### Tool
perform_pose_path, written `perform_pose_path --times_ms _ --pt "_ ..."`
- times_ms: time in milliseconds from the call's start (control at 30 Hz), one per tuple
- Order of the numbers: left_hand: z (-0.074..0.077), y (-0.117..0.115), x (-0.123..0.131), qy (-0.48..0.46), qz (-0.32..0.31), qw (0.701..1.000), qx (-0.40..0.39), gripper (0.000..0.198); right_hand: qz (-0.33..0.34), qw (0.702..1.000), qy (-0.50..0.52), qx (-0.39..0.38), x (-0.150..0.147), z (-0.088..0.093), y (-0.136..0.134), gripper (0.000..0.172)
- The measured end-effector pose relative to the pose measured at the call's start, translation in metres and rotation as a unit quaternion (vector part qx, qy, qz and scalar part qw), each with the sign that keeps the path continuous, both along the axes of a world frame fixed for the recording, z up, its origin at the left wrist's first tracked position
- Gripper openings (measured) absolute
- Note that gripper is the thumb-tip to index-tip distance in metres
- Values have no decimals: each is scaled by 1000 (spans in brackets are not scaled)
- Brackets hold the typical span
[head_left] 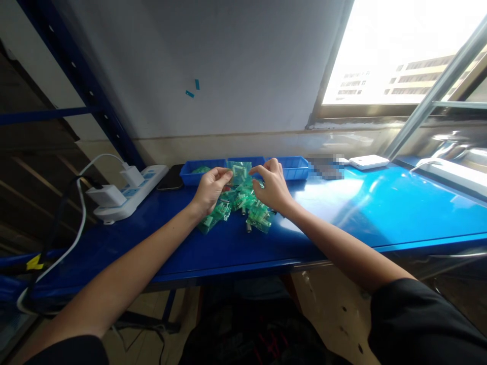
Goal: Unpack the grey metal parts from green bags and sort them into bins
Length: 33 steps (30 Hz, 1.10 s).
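Observation:
Between the thumb and fingers of my left hand is a small clear green plastic bag, held up with small pale pieces visible inside. My right hand is at the bag's right edge, its thumb and index finger curved and apart. Whether the index fingertip touches the bag I cannot tell. Below both hands a pile of similar green bags with small metal and pale parts lies on the blue table. Behind the hands stand blue plastic bins in a row; the left one has something green in it.
At the left lie a white power strip with plugged-in chargers and a dark phone. A white device rests at the back right, beside a blurred-out patch. A wall closes off the back, with a window at the right.

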State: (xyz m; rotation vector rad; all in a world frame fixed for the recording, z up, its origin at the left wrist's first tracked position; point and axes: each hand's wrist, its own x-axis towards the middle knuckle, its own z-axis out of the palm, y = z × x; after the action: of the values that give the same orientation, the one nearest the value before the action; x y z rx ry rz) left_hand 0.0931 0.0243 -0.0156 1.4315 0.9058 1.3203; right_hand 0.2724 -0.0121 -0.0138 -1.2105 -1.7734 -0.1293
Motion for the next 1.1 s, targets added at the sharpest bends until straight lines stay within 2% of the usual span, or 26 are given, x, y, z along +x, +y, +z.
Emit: perform_pose_path --times_ms 67,100,133,200,267,300,367,433,533,600,667,767,867,933,1000,1067,1100 --pt "0 0 -2 47 24 996 70 28 10 995 66 -68 0 5 0 17" --pt "0 -2 -3 82 29 990 109 26 36 985 112 -125 0 8 1 25" --pt "1 -4 -3 123 26 981 151 24 69 965 166 -190 0 10 1 35" --pt "3 -10 -4 210 -6 949 236 20 130 904 276 -300 -1 12 3 47" --pt "4 -15 -4 280 -49 908 309 18 162 860 343 -341 -1 12 4 43" --pt "5 -16 -4 303 -62 890 334 19 168 856 355 -337 -1 11 4 38" --pt "6 -17 -4 326 -58 878 345 22 167 874 344 -298 -2 9 5 25" --pt "7 -15 -4 315 -36 900 300 29 145 917 296 -226 -1 7 4 18" --pt "7 -9 -4 220 -44 964 143 49 138 976 148 -82 -1 5 1 18" --pt "6 -5 -3 132 -74 988 34 54 150 987 51 -14 -1 3 -2 19" --pt "4 -2 -3 78 -98 992 -33 44 149 989 -9 14 -2 1 -4 21" --pt "1 0 -2 78 -85 993 -30 27 134 990 -39 -3 -3 0 -5 26" --pt "-2 0 -3 145 -5 985 89 22 133 986 32 -92 -3 3 -3 25" --pt "-2 -2 -5 226 43 949 215 19 157 956 148 -200 -3 6 0 25" --pt "0 -5 -7 302 53 891 334 17 190 891 281 -303 -3 9 2 35" --pt "1 -9 -7 348 40 845 403 16 205 834 374 -350 -4 11 3 35" --pt "2 -11 -7 362 34 834 415 17 200 825 395 -351 -4 11 4 30"
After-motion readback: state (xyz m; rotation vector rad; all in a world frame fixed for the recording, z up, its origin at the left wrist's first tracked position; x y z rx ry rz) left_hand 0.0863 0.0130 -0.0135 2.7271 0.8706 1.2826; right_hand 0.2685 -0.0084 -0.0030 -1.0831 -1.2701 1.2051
